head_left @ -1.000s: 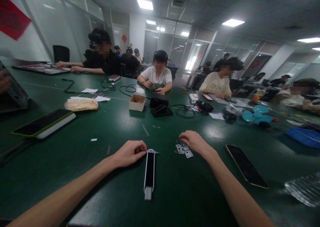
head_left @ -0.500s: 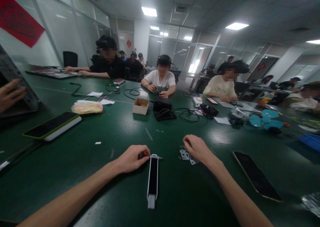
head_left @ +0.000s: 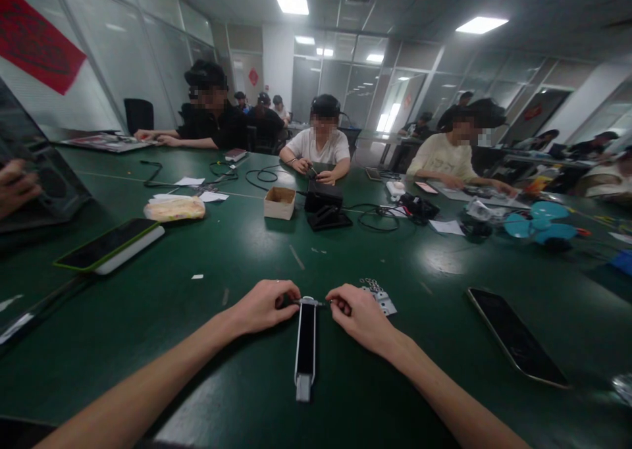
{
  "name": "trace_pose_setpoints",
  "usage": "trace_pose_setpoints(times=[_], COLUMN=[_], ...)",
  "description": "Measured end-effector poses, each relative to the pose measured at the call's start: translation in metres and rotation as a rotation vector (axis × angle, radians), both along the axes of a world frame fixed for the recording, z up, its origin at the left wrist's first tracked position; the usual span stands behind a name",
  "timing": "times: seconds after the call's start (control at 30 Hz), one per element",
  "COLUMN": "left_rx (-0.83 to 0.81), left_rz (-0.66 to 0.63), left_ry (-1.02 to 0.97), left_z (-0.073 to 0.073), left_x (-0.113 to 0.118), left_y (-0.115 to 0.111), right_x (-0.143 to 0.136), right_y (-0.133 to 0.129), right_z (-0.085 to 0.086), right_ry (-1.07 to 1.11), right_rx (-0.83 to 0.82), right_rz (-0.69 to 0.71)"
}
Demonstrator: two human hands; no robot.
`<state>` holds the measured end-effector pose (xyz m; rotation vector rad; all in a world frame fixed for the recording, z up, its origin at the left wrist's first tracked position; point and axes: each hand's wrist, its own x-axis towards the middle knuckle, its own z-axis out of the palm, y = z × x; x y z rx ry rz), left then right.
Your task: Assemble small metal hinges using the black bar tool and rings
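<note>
A long, narrow white-framed device with a black face (head_left: 307,340) lies on the green table in front of me. A thin metal rod (head_left: 320,303) crosses its far end. My left hand (head_left: 269,305) pinches the rod's left end between thumb and fingers. At the rod's right end, my right hand (head_left: 359,314) has its thumb and fingertips closed together; anything small between them is too hard to make out. Just beyond that hand lie several small rings (head_left: 371,283) and metal plates with holes (head_left: 386,302), partly hidden by it.
A phone (head_left: 516,337) lies to the right. On the left are a green-edged phone (head_left: 106,243) and a soft packet (head_left: 174,208). Farther off stand a small open box (head_left: 279,203), a black stand (head_left: 326,212) and blue fan blades (head_left: 540,223). Co-workers sit around the table.
My right hand has moved left from the rings and plates to the rod's right end, uncovering more of them. My left hand stays at the rod's left end.
</note>
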<state>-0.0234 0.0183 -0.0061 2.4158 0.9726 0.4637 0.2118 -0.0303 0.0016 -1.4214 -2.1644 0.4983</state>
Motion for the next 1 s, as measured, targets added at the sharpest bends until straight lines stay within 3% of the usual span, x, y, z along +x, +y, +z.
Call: trace_pose_setpoints(times=[0.6, 0.9, 1.0], left_rx=[0.001, -0.025, -0.027], left_rz=[0.001, 0.011, 0.009], left_ry=[-0.020, -0.007, 0.001], left_z=[0.001, -0.001, 0.001], left_x=[-0.001, 0.001, 0.000], left_y=[0.000, 0.000, 0.000], right_x=[-0.007, -0.017, -0.013], right_y=[-0.006, -0.004, -0.003], right_z=[0.001, -0.005, 0.001], right_ry=[0.034, 0.052, -0.020], right_rx=[-0.039, 0.021, 0.066], right_rz=[0.046, 0.039, 0.106])
